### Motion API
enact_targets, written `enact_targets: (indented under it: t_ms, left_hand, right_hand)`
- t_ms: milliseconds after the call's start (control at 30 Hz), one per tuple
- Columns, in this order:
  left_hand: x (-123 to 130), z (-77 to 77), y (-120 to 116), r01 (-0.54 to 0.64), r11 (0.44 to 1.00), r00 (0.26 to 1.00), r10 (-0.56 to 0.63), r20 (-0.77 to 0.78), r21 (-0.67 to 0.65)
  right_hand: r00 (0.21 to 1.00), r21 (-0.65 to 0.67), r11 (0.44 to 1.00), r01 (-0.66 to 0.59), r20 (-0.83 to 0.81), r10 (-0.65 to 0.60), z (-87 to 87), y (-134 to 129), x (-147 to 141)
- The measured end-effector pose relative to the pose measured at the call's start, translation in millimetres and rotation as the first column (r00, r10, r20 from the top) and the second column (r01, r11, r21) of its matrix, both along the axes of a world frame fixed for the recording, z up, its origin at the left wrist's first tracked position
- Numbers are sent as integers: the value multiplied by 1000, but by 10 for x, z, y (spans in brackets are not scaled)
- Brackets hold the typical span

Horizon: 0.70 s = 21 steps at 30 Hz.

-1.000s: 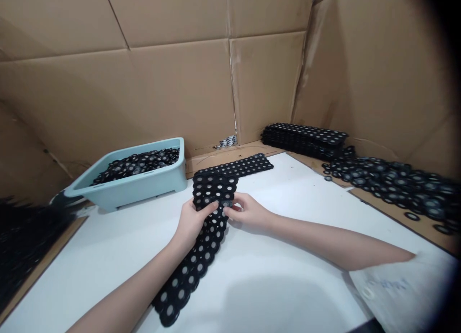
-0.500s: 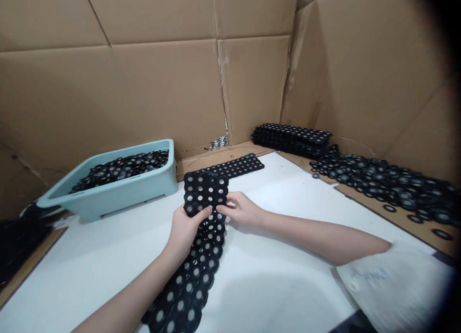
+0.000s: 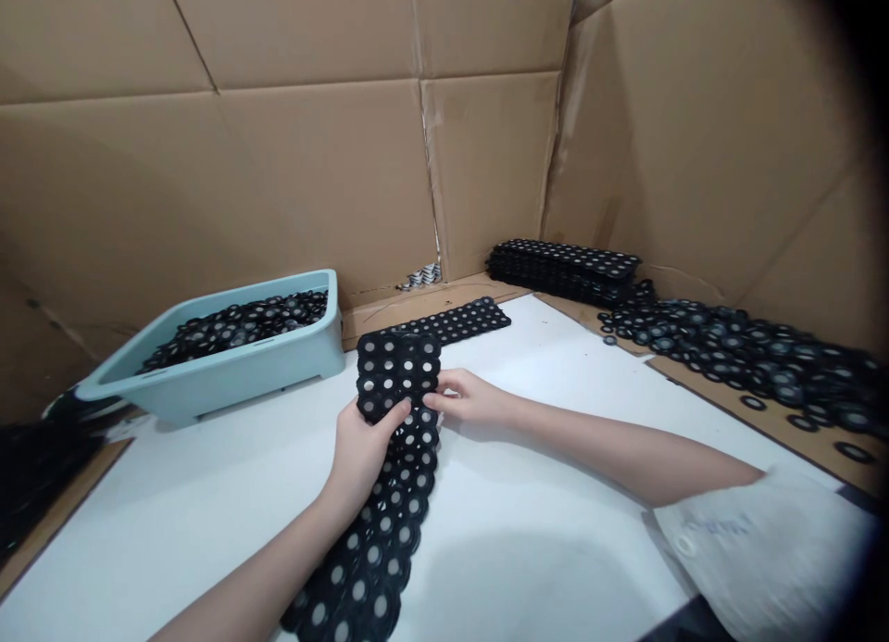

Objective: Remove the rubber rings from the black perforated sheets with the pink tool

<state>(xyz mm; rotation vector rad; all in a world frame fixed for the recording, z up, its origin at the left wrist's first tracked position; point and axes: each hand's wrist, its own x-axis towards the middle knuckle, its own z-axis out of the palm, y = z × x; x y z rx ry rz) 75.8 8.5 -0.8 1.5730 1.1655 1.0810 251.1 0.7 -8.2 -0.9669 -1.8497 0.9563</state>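
Observation:
A long black sheet of joined rings (image 3: 399, 369) with pale round centres runs from the middle of the white table down to the near edge. My left hand (image 3: 365, 443) grips its left side, thumb on top and fingers hidden beneath. At the sheet's right edge, my right hand (image 3: 469, 399) pinches the border between thumb and fingers. Behind the sheet's far end lies another black dotted strip (image 3: 462, 321), flat on the table.
On the left stands a light blue tub (image 3: 256, 373) with loose black rings inside. A stack of black dotted sheets (image 3: 562, 270) sits at the back right, beside a pile of loose rings (image 3: 757, 350). Cardboard walls (image 3: 312, 160) enclose the back and right.
My right thumb has drawn back slightly to the right along the sheet's edge. The sheet's near part has shifted a little to the right.

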Motion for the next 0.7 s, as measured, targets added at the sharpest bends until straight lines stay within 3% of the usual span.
enact_targets:
  t_ms: [133,233,333,400,467,567,700]
  left_hand:
    - [34,38,-167,-79,992,996,83,-32,97]
    - [52,33,-282,-118,984,991,124,-40,135]
    - [61,27,-332,-129,979,989,138,-44,156]
    - [63,37,-319,-122,980,990,131,-49,157]
    - [59,53,-274,-112,984,991,120,-53,139]
    - [41,52,-168,-88,991,995,93,-46,96]
    - [6,-14,-43,-66,996,997,67,-26,65]
  right_hand:
    - [990,182,980,85,96,-103,-14,-30,-39]
    - [964,324,931,171,141,-226,11,-92,-119]
    - [934,383,889,251,144,-326,16,-126,-184]
    - [935,339,903,266,137,-327,-8,-119,-195]
    - [959,214,946,244,90,-268,-41,-95,-178]
    - [991,-5,993,114,-73,-114,-70,-59,-119]
    - [987,-62,996,-63,-154,53,-32,-23,-36]
